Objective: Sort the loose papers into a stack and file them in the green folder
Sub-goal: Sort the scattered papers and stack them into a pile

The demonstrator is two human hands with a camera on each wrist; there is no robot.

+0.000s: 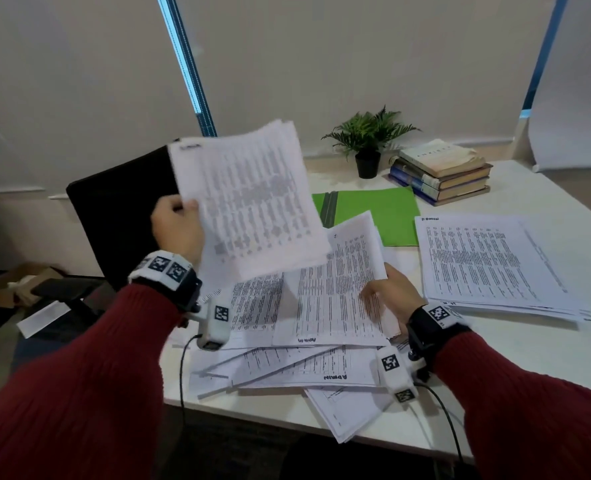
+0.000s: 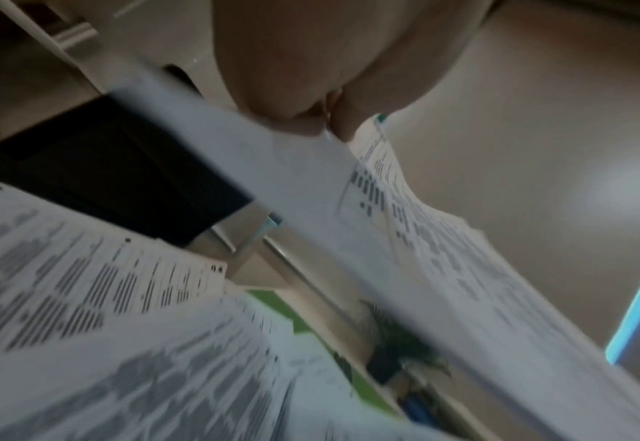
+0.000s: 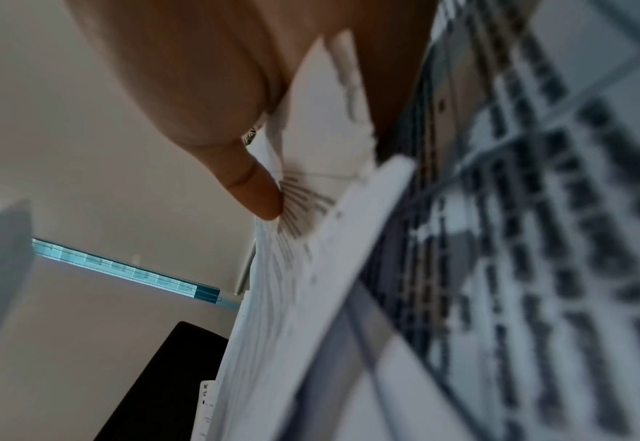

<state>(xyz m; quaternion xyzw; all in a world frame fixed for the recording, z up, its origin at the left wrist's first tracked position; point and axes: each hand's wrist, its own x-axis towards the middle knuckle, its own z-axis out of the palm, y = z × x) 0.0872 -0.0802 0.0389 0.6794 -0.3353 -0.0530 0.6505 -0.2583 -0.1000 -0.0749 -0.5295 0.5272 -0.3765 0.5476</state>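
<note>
My left hand [image 1: 179, 223] holds a sheaf of printed papers [image 1: 249, 199] up in the air over the table's left side, pinching its left edge; the left wrist view shows the fingers [image 2: 310, 119] clamped on that edge of the sheaf [image 2: 405, 238]. My right hand [image 1: 389, 296] grips the right edge of a printed sheet [image 1: 335, 282] on the loose pile [image 1: 287, 368], thumb [image 3: 258, 191] pressed on the paper [image 3: 303, 268]. The green folder [image 1: 384, 213] lies open and flat behind the pile. A sorted stack [image 1: 494, 265] rests at the right.
A potted plant [image 1: 368, 147] and a stack of books [image 1: 443, 171] stand at the back of the white table [image 1: 546, 368]. A black chair back [image 1: 120, 209] is beside the table's left edge. Wrist camera cables hang over the front edge.
</note>
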